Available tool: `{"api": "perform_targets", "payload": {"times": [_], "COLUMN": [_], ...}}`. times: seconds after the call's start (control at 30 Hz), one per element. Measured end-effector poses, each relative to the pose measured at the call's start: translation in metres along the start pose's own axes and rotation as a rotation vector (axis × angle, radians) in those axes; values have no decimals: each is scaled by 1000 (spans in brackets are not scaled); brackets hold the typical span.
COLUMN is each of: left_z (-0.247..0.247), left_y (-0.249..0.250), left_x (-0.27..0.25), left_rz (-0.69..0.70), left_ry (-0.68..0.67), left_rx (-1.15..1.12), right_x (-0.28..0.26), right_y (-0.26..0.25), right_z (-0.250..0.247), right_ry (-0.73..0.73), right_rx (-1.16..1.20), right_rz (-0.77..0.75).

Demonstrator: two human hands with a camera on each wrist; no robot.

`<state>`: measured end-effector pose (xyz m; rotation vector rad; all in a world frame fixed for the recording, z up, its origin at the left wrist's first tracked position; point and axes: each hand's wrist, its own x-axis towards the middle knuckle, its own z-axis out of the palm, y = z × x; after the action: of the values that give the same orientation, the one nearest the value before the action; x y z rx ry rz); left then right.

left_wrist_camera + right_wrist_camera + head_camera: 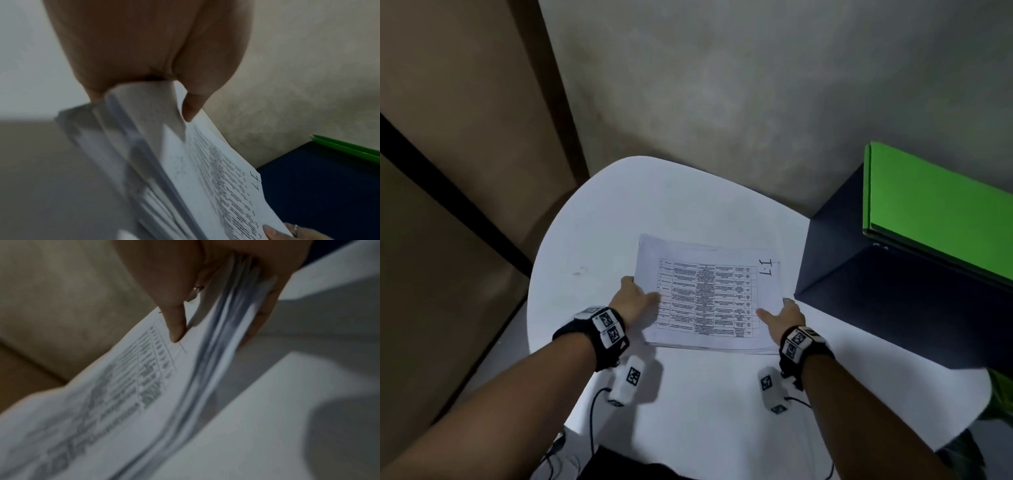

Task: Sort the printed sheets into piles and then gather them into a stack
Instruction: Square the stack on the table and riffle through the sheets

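A stack of printed sheets [709, 294] sits in the middle of the white table [688, 404], its top page showing a table and a handwritten mark. My left hand [635, 298] grips the stack's left edge [160, 146], thumb on top and fingers under. My right hand [782, 317] grips the right edge [144, 386], thumb pressing the top page and fingers beneath. In both wrist views the gripped edges are raised off the tabletop and the sheets fan slightly.
A dark blue box [887, 291] with a green folder [935, 212] on top stands close to the right of the stack. A grey wall [722, 85] rises behind the table. A brown panel [448, 171] runs along the left.
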<state>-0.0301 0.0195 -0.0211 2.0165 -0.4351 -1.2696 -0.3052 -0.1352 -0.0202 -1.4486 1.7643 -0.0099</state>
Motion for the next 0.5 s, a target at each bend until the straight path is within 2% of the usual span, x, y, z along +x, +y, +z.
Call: {"api": "perform_targets", "payload": {"times": [0.07,0.13,0.27,0.4,0.5], "left_z": [1,-6,-26,-44,-54], "left_y": [5,9,24,55,63], "left_x": [-4,-2,-9,-26,-36], "left_rz": [17,117,291,448,519], "left_ry": [67,85,84,120,136], "left_rx": [57,61,-93,-287,-249], "right_x": [8,15,12,-14,-36], "right_y": [0,1,-14,-39,-46], "right_z": [0,-1,-9,-27,-37], "right_ry": [-15,-19,-48,17,75], "right_rx": [22,114,473,724,786], "right_rz": [-21,-67,-162,-301,-387]}}
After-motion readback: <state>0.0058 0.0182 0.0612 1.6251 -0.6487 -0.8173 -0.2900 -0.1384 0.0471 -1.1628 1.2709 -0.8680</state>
